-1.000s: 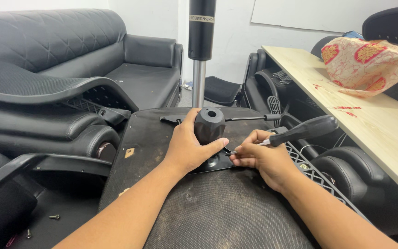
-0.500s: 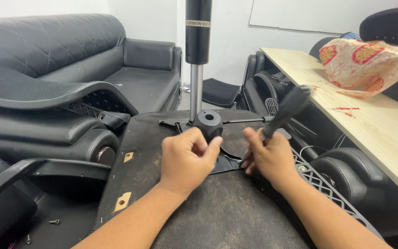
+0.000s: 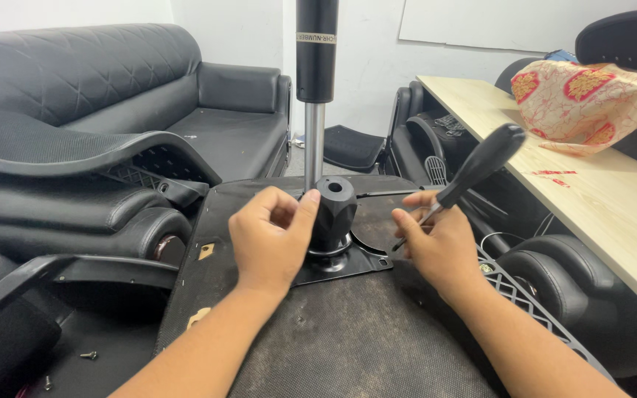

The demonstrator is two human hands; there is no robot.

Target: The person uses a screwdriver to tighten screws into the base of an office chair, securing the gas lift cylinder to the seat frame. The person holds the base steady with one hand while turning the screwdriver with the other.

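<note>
An upturned chair seat base (image 3: 348, 346) lies in front of me with a black metal mechanism plate (image 3: 355, 259) on it. A black knob-like housing (image 3: 335, 210) stands on the plate, and a gas-lift cylinder (image 3: 315, 51) rises behind it. My left hand (image 3: 270, 236) is curled against the left side of the housing, thumb touching it. My right hand (image 3: 440, 243) holds a black-handled screwdriver (image 3: 477, 163), handle tilted up to the right, its tip down at the plate's right edge.
A black sofa (image 3: 127, 88) stands at the back left, with chair armrests and backs (image 3: 75, 158) stacked on the left. A light wooden table (image 3: 591, 191) with a patterned cloth bag (image 3: 591, 103) runs along the right. More chair parts (image 3: 554, 273) lie beside it.
The screwdriver handle swung from lying flat to tilted up. My left hand slid off the top of the housing to its left side.
</note>
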